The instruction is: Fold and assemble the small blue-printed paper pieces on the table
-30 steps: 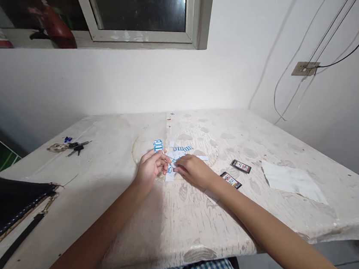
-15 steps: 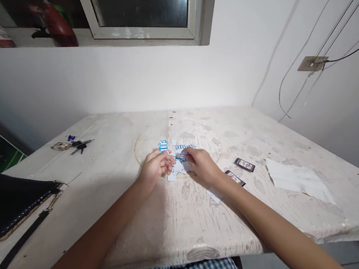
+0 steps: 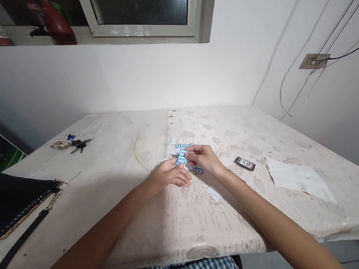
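My left hand (image 3: 168,173) is over the middle of the table, its thumb pressed on small white paper cut-outs (image 3: 181,157) with blue outlined letters. My right hand (image 3: 206,160) comes in from the right, thumb and fingers pinched on the upper end of the same cut-outs. Beneath and around both hands lie more pieces: a strip with blue lettering (image 3: 184,145) behind them and a blue-lettered piece (image 3: 198,170) under my right hand. A plain white slip (image 3: 213,194) lies closer to me, below my right forearm. How many pieces are held is hidden.
Right of my hands lies a black card with a coloured label (image 3: 244,163), and beyond it a white cloth-like sheet (image 3: 300,180). Keys (image 3: 81,145) are at the left. A black bag (image 3: 9,206) with a strap covers the near left corner. A wall stands behind the table.
My left hand has moved right, bringing its blue-lettered cut-out up to my right hand's fingertips. My right hand has shifted slightly right, and its forearm now hides most of the second black card.
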`<state>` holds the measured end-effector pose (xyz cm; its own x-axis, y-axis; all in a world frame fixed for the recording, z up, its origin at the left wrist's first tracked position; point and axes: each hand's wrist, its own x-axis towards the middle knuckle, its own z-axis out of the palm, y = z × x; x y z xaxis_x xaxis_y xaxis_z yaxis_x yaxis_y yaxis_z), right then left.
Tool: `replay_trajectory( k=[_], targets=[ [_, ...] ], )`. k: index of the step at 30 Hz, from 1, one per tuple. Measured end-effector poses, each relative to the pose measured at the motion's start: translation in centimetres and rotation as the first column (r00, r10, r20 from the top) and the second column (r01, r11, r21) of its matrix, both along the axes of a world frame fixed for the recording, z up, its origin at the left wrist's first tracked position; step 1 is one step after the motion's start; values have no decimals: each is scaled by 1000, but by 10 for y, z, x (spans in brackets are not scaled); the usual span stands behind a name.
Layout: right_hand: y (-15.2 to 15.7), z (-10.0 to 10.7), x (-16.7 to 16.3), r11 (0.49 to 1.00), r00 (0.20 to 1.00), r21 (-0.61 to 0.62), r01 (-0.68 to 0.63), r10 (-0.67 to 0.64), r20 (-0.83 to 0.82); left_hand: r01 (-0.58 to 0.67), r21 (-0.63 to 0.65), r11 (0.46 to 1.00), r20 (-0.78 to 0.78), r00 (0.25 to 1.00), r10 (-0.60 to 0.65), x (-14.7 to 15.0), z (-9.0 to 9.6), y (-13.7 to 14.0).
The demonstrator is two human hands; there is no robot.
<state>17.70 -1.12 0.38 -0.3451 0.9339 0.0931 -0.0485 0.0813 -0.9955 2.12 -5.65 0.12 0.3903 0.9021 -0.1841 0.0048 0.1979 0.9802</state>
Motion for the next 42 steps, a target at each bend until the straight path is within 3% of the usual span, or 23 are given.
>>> replay_trajectory(
  k=[9,16,20,22,24,26,28,30,34,36,39,42],
  targets=[
    [-9,7,0,1000,998,2,28,-29,53,9,73,997,25,1000,-11,2,3,-3],
    [-8,4,-1,999,999,-32,-6,5,-32,14,60,998,38,999,-16,4,2,-4],
    [-7,-1,-4,999,1000,43,5,-5,2,2,20,1000,39,999,-3,4,1,-2],
    [-6,-3,-2,983,989,156,92,-108,98,-104,26,994,57,993,102,2,4,1],
    [-5,-6,2,925,933,365,104,-218,286,-286,54,957,107,954,279,-3,9,5],
    [-4,-7,6,841,816,526,-126,-213,537,-455,56,889,177,880,440,-9,16,8],
    [-4,-6,10,755,661,514,-407,-145,736,-553,34,832,235,814,531,-16,21,11],
    [-5,-5,13,710,567,464,-531,-109,816,-601,15,799,271,771,576,-21,24,13],
    [-9,-1,12,682,548,494,-540,-161,821,-616,22,788,289,758,585,-23,24,13],
    [-14,-1,7,681,531,540,-494,-256,808,-610,34,791,284,765,578,-21,23,12],
    [-22,-5,-7,695,442,609,-383,-442,781,-606,39,795,279,770,574,-19,23,11],
    [-26,-13,-20,695,347,640,-328,-542,766,-608,13,794,284,763,580,-19,24,12]
  ],
)
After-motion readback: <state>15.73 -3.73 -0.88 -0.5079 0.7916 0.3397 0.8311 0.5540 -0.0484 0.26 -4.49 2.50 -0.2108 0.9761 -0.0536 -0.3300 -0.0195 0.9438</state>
